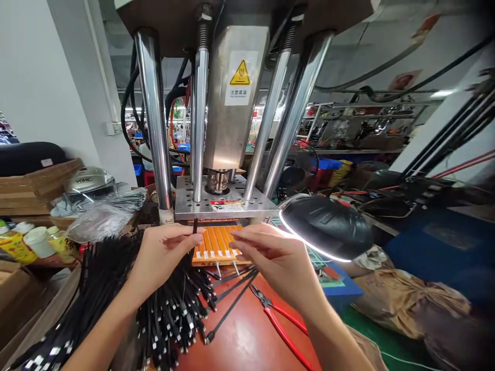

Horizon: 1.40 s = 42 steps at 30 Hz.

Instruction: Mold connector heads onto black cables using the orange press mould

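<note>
My left hand is pinched on a black cable, whose short end stands up between thumb and forefinger. It is at the left edge of an orange mold with parallel grooves and white pieces along its front. My right hand has thumb and fingers closed together over the mold's right side; what they hold, if anything, is too small to make out. A large pile of black cables with metal plug ends lies under and beside my left forearm. One loose cable stretches across the red tabletop.
The press's steel plate hangs just above the mold, between upright steel columns. Red-handled pliers lie below my right hand. A black lamp with a lit rim stands at right. Bottles and cardboard boxes are at left.
</note>
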### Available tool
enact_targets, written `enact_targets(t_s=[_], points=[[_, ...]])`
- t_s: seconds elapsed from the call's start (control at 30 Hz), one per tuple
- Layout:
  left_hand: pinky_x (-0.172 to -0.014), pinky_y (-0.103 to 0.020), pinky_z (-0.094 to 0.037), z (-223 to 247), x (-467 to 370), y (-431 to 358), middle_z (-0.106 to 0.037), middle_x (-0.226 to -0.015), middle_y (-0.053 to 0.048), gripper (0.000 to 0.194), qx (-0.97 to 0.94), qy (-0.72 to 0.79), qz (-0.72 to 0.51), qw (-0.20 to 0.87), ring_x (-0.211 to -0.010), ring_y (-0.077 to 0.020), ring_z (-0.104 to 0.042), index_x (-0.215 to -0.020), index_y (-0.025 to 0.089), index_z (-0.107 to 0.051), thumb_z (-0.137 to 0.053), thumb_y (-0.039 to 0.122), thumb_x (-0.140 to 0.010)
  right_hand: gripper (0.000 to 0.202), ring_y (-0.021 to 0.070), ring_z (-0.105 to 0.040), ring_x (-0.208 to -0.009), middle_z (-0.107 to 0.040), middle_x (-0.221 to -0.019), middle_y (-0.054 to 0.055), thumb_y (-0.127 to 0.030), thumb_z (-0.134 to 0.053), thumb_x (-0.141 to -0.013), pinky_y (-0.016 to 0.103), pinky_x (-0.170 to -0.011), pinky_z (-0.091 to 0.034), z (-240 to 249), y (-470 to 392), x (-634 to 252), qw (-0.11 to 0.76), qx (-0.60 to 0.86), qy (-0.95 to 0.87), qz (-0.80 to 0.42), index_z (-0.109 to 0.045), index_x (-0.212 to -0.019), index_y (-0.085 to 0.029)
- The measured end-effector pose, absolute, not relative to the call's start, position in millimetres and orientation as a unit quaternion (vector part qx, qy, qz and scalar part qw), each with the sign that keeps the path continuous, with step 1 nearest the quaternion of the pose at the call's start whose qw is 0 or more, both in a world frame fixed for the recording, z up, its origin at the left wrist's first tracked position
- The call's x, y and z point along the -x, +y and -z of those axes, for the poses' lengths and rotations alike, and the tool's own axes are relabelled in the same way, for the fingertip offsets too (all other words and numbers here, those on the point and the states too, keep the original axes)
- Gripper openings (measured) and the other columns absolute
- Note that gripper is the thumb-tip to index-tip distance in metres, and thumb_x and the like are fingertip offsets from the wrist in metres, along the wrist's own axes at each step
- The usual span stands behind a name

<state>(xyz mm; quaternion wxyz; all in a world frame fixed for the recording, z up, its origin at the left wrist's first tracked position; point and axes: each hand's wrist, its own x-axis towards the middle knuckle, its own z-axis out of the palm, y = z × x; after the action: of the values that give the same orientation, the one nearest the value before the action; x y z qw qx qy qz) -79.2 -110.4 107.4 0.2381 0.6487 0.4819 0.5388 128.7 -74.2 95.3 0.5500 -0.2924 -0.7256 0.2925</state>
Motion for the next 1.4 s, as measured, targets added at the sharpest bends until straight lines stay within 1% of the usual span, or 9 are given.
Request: enact_targets(t_s=[0.2, 0.33, 0.53, 0.73, 1.0, 1.07, 1.2, 1.3, 1.4], points=[[-0.060, -0.018, -0.051, -116, 76, -118, -0.074, -0.082, -0.003, 0.009, -0.683, 0.439, -0.548, 0.202, -0.070, -0.0123, -0.065, -0.075, 0.020, -0.076, -0.069, 0.025, -0.080, 0.011, 0.0092, -0.054, -0.052, -0.062, -0.060, -0.001, -0.019, -0.065, -0.086, 0.019, -0.046, -0.041, -103, -84, -109, 0.539, 0.271, -0.790, -0.111, -0.071, -0.076, -0.017], [-0.067, -0.019, -0.052, -120, 73, -120, -0.071, -0.087, -0.002, 0.009, -0.698, 0.406, -0.547, 0.220, -0.081, -0.0129, -0.065, -0.078, 0.023, -0.077, -0.068, 0.022, -0.081, 0.012, 0.0084, -0.049, -0.052, -0.057, -0.062, -0.002, -0.013, -0.060, -0.089, 0.019, -0.050, -0.039, -103, -96, -102, 0.543, 0.235, -0.804, -0.067, -0.067, -0.079, -0.015], [-0.069, -0.021, -0.051, -118, 74, -118, -0.070, -0.084, -0.002, 0.008, -0.698, 0.370, -0.527, 0.314, -0.080, -0.0134, -0.063, -0.079, 0.024, -0.077, -0.069, 0.023, -0.080, 0.024, 0.0080, -0.048, -0.054, -0.053, -0.061, -0.002, -0.013, -0.059, -0.089, 0.019, -0.051, -0.038, -94, -102, -88, 0.529, 0.226, -0.801, -0.165, -0.063, -0.065, -0.015], [-0.070, -0.020, -0.046, -112, 63, -107, -0.067, -0.074, 0.001, 0.012, -0.604, 0.406, -0.605, 0.323, -0.077, -0.0119, -0.060, -0.078, 0.024, -0.075, -0.068, 0.032, -0.083, 0.017, 0.0095, -0.044, -0.050, -0.053, -0.059, -0.002, -0.022, -0.060, -0.089, 0.021, -0.046, -0.035, -45, -99, -69, 0.571, 0.276, -0.739, -0.226, -0.069, -0.075, -0.018], [-0.080, -0.027, -0.048, -118, 64, -67, -0.072, -0.094, -0.004, 0.029, -0.544, 0.398, -0.642, 0.365, -0.085, -0.0153, -0.063, -0.091, 0.021, -0.073, -0.060, 0.046, -0.086, 0.024, 0.0115, -0.047, -0.055, -0.056, -0.060, 0.000, -0.029, -0.061, -0.089, 0.022, -0.050, -0.035, -8, -89, -71, 0.509, 0.313, -0.742, -0.305, -0.068, -0.070, -0.017], [-0.079, -0.030, -0.050, -112, 70, -65, -0.071, -0.091, -0.006, 0.034, -0.610, 0.453, -0.582, 0.292, -0.082, -0.0174, -0.064, -0.090, 0.019, -0.072, -0.053, 0.047, -0.089, 0.028, 0.0119, -0.048, -0.054, -0.057, -0.058, 0.000, -0.035, -0.061, -0.088, 0.022, -0.052, -0.035, 1, -74, -74, 0.470, 0.326, -0.757, -0.315, -0.069, -0.068, -0.016], [-0.080, -0.039, -0.051, -81, 80, -79, -0.070, -0.078, -0.010, 0.031, -0.773, 0.563, -0.289, 0.048, -0.078, -0.0233, -0.066, -0.080, 0.014, -0.072, -0.051, 0.034, -0.092, 0.038, 0.0125, -0.048, -0.048, -0.055, -0.051, 0.000, -0.043, -0.059, -0.085, 0.022, -0.047, -0.032, 10, -29, -77, 0.429, 0.397, -0.739, -0.335, -0.069, -0.063, -0.014], [-0.100, -0.041, -0.045, -47, 86, -86, -0.069, -0.108, -0.009, 0.027, -0.857, 0.476, -0.197, 0.021, -0.103, -0.0224, -0.064, -0.105, 0.017, -0.069, -0.047, 0.029, -0.095, 0.035, 0.0126, -0.050, -0.045, -0.055, -0.047, 0.000, -0.042, -0.061, -0.084, 0.021, -0.046, -0.035, 6, 6, -74, 0.414, 0.437, -0.725, -0.334, -0.070, -0.065, -0.014], [-0.112, -0.040, -0.035, -17, 91, -83, -0.056, -0.133, -0.009, 0.035, -0.866, 0.454, -0.208, 0.026, -0.126, -0.0207, -0.049, -0.127, 0.018, -0.057, -0.044, 0.029, -0.096, 0.031, 0.0131, -0.055, -0.044, -0.060, -0.049, 0.001, -0.038, -0.061, -0.086, 0.020, -0.046, -0.042, 3, 33, -67, 0.406, 0.448, -0.716, -0.349, -0.071, -0.070, -0.013]])
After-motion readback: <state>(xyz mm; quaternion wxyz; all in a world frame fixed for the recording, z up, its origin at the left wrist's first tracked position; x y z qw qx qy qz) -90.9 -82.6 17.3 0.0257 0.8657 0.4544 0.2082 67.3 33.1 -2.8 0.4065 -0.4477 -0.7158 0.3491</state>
